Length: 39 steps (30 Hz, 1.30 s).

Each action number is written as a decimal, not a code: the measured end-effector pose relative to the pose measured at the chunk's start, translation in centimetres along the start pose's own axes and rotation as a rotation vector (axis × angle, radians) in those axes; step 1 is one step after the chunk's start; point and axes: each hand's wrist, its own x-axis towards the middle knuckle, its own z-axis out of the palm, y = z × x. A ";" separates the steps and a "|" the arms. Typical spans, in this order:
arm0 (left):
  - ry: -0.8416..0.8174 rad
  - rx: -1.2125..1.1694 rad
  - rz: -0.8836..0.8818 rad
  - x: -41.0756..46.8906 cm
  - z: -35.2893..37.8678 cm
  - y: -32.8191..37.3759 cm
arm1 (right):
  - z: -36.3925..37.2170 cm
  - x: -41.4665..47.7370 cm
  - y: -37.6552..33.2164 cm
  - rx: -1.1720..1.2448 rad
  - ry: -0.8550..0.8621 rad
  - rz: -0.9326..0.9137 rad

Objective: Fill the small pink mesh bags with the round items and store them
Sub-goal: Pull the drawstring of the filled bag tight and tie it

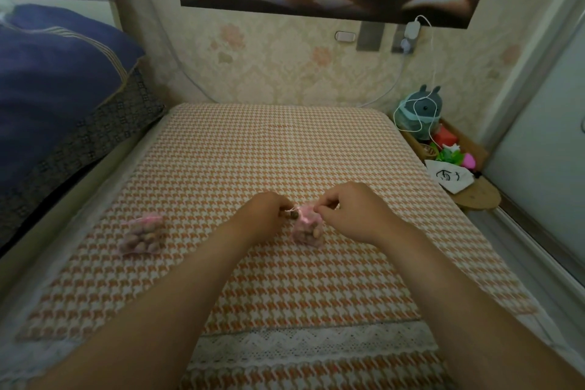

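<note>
A small pink mesh bag (306, 229) with round brownish items inside stands on the houndstooth cloth (285, 152), between my two hands. My left hand (265, 211) pinches the drawstring on the bag's left side, and my right hand (351, 210) pinches the string on its right side, at the gathered neck. A second pink mesh bag (143, 235), full of round items, lies on the cloth to the left, apart from both hands.
A dark blue pillow (57, 73) and patterned bedding sit at the left. A wooden side shelf (462, 174) at the right holds a grey plush toy (419, 112), a white pouch (449, 177) and small colourful things. A wall with a poster stands behind.
</note>
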 end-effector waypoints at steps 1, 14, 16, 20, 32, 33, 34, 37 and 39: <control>0.020 -0.018 -0.010 0.1 0.1 0.0 | 0.0 0.0 0.0 -0.003 0.000 -0.003; 0.287 -0.462 0.014 -0.6 -3.0 3.8 | -0.2 -0.3 -0.5 -0.042 -0.004 -0.020; 0.234 -0.472 0.051 -1.1 -3.1 4.5 | -0.4 -0.3 -0.6 -0.051 -0.003 -0.022; 0.173 -0.434 0.063 -1.8 -2.8 4.6 | -0.5 -0.4 -0.4 -0.062 0.001 -0.008; 0.091 -0.209 0.070 -1.7 -2.7 4.3 | -0.8 -0.3 -0.3 -0.030 -0.017 0.009; 0.080 -0.214 0.053 -1.7 -2.8 4.4 | -0.8 -0.3 -0.3 -0.023 -0.013 0.008; 0.076 -0.216 0.042 -1.8 -3.0 4.5 | -0.7 -0.2 -0.2 -0.010 -0.008 0.006; 0.080 -0.227 0.007 -2.0 -3.4 4.6 | -0.5 0.0 -0.3 0.048 -0.010 -0.005; 0.084 -0.251 -0.022 -2.1 -3.6 4.4 | -0.3 0.2 -0.4 0.087 -0.006 -0.014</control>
